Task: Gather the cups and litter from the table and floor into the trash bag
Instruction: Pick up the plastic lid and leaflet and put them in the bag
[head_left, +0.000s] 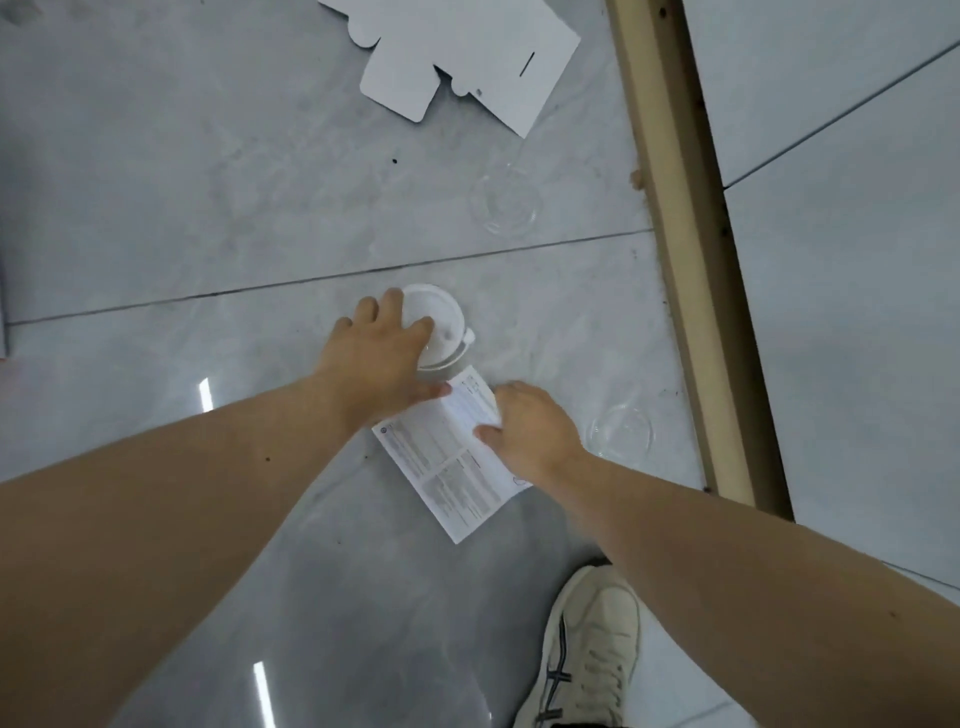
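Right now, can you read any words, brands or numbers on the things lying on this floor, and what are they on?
None can be quoted.
Printed leaflet under the right hand: dense blocks of text, too small and blurred to read.
White cup lid under the left hand: no legible marking.
Flattened white carton: blank.
Shoe: no readable brand.

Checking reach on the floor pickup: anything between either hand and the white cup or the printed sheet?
Nothing visible. The left hand is already on the white lidded cup, fingers over its lid. The right hand rests on the printed sheet, which lies flat with one corner at the cup. The trash bag is out of view, so that path cannot be judged.
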